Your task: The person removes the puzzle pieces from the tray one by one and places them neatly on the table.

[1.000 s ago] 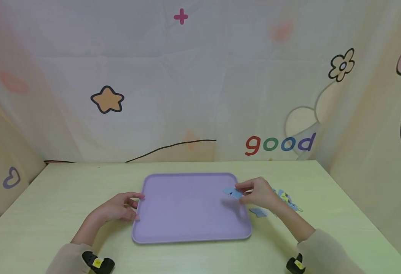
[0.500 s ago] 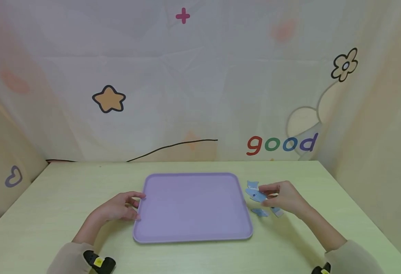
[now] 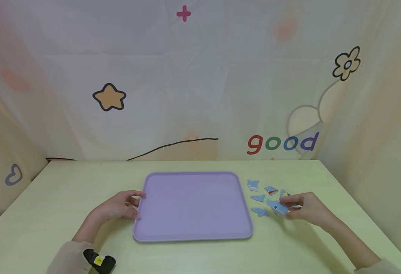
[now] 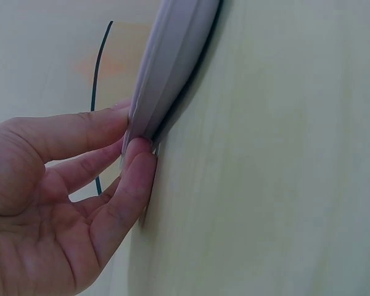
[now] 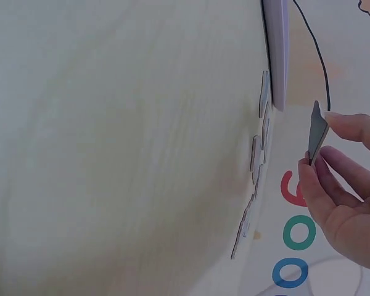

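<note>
A blue printed puzzle piece (image 3: 276,206) with a small dark mark hangs above the table, pinched between the thumb and fingers of my right hand (image 3: 306,207). In the right wrist view the piece (image 5: 317,134) shows nearly edge-on. Around and behind it lie several flat puzzle pieces, among them a blue one (image 3: 259,212), another blue one (image 3: 253,185) and one with red (image 3: 271,190). My hand partly hides a piece with yellow (image 3: 284,193). My left hand (image 3: 119,205) holds the left rim of a purple tray (image 3: 193,205); its fingertips (image 4: 120,117) meet the rim.
The pale wooden table (image 3: 83,182) ends at the back against a printed cloth backdrop (image 3: 169,76). The row of loose pieces (image 5: 256,154) lies just right of the tray. A black wrist camera (image 3: 99,262) sits on the left forearm.
My right hand has moved right and slightly toward me, carrying the blue puzzle piece from over the tray's right edge to beside the loose pieces. The left hand stays at the tray's rim.
</note>
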Tool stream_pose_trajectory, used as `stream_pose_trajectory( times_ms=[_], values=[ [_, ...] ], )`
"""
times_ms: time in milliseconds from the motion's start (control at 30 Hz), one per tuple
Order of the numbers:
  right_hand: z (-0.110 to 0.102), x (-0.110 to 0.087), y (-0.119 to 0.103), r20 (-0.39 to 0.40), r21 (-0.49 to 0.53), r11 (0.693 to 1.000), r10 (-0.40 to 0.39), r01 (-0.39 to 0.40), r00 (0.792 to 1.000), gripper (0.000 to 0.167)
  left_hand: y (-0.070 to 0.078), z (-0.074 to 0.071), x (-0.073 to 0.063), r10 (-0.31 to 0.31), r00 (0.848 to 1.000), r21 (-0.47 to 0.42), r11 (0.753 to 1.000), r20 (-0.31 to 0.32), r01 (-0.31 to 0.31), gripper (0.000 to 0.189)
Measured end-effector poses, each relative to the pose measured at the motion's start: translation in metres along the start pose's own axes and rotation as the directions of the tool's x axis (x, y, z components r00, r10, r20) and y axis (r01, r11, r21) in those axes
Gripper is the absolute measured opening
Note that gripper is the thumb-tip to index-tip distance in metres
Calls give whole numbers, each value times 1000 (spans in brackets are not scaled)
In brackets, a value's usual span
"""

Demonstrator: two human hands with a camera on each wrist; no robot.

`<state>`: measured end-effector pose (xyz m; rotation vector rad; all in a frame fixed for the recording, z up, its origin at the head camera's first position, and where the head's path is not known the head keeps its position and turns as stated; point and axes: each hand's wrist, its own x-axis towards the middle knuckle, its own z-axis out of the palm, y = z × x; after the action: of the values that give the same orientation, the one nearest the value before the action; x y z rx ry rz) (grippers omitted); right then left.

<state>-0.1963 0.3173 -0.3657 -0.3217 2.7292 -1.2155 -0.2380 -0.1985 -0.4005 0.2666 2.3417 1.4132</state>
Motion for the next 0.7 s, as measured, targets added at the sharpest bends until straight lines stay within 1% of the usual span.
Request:
stream_pose_trajectory(
  times_ms=[167,367,500,700],
  values=[
    [0,-7,8,78,15,1000,-21,20,997,46,1,0,1,1,1000,6,1000,-4,-1,63],
    [4,-9,13,170,51,997,-61,53,984,43,2,0,0,6,1000,6,1000,-1,-6,64],
    [7,-10,14,204,66,995,-83,71,976,43,2,0,0,7,1000,5,1000,-2,-7,64],
    [12,-10,13,220,24,995,-99,97,970,41,2,0,-2,28,1000,11,1000,14,-28,63]
  ],
)
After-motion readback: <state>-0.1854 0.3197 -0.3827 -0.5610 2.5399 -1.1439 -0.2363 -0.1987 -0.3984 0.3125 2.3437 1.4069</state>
